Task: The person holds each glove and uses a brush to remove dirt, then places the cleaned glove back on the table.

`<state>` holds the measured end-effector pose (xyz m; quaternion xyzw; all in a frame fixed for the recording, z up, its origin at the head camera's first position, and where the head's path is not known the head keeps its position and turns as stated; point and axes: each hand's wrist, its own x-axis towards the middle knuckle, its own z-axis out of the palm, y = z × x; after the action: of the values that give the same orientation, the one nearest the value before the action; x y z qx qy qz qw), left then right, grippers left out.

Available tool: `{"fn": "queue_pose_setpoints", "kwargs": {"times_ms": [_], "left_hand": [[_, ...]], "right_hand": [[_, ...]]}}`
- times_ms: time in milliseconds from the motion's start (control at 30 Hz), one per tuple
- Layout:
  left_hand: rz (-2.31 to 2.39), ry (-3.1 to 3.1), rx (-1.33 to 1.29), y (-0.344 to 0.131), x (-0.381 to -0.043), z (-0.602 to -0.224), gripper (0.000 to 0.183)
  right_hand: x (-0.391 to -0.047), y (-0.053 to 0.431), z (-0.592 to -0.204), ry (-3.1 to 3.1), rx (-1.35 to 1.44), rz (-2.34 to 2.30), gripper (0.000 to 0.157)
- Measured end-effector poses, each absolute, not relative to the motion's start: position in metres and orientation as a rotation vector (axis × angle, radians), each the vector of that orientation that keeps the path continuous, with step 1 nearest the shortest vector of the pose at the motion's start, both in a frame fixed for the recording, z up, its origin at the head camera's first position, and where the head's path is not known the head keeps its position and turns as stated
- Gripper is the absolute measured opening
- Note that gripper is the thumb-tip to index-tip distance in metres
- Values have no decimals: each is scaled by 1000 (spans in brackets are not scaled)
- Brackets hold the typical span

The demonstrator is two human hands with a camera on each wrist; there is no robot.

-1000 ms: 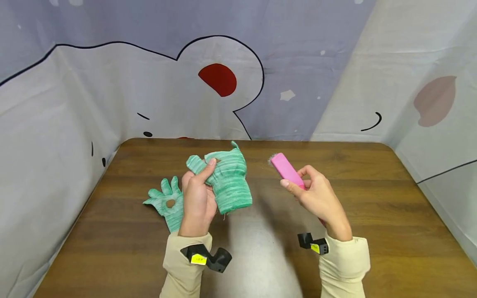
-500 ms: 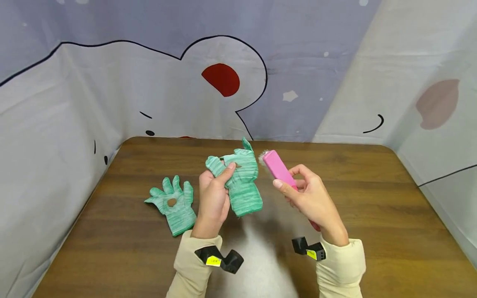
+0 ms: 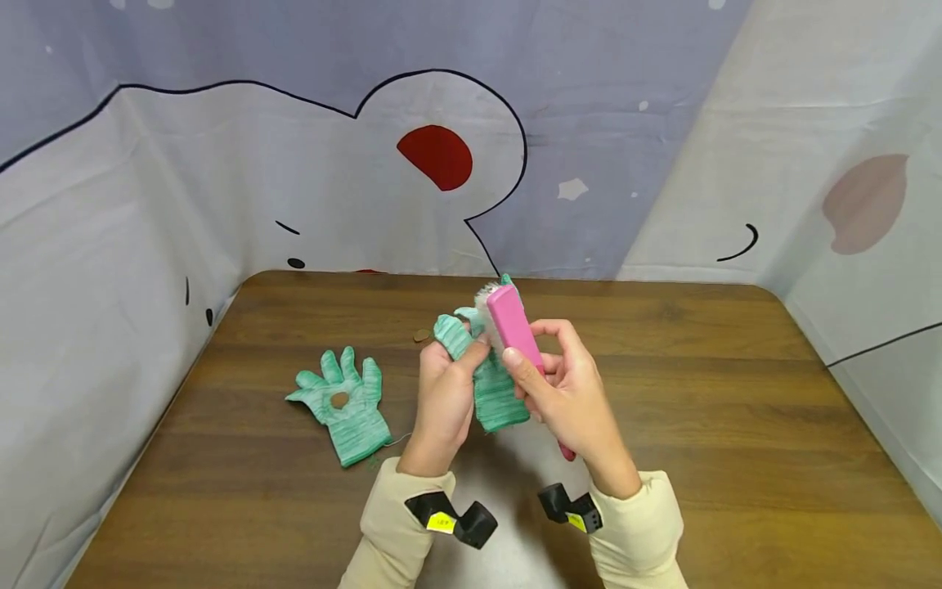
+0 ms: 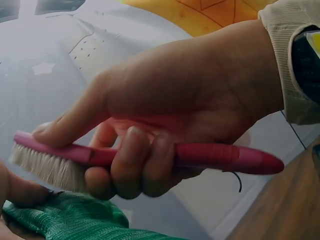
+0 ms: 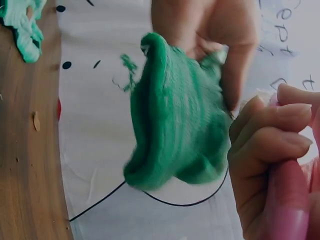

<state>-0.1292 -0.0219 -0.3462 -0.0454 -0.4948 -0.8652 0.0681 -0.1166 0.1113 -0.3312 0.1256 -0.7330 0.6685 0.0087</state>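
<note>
A green knitted glove (image 3: 500, 397) is held up over the table in my left hand (image 3: 445, 397), thumb on its near side. My right hand (image 3: 574, 401) grips a pink brush (image 3: 513, 319), its pale bristles against or just in front of the glove; contact is not clear. In the left wrist view, the right thumb lies along the back of the brush (image 4: 215, 156) and the fingers curl round its handle. The right wrist view shows the held glove's cuff (image 5: 160, 120) with a loose green thread tuft (image 5: 129, 70). The brush hides part of the glove.
A second green glove (image 3: 356, 433) lies flat on the wooden table (image 3: 221, 499), left of the hands, with a round brown spot (image 3: 339, 400) on it. A small brown piece (image 3: 422, 335) lies behind the left hand. Printed cloth (image 3: 589, 123) hangs behind the table.
The left hand has moved right with its glove, and the right hand has brought the brush left, up to the glove. The second glove, partly covered before, is now in full view.
</note>
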Motion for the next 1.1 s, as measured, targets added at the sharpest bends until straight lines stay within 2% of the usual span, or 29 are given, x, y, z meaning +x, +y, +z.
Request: {"fn": "queue_pose_setpoints", "kwargs": {"times_ms": [133,467,933,1100], "left_hand": [[-2624,-1472,-109,-20,-128,-346,1],[-2586,-1409,-36,-24,-132,-346,5],[-2607,-1373,13,-28,-131,-346,16],[-2599,-1314,2,-34,-131,-344,12]], "right_hand": [[-118,107,-335,-2342,368,1992,33],[-120,104,-339,-2385,354,1823,34],[-124,111,-340,-2409,345,1845,32],[-126,115,-341,-2405,347,1919,30]]}}
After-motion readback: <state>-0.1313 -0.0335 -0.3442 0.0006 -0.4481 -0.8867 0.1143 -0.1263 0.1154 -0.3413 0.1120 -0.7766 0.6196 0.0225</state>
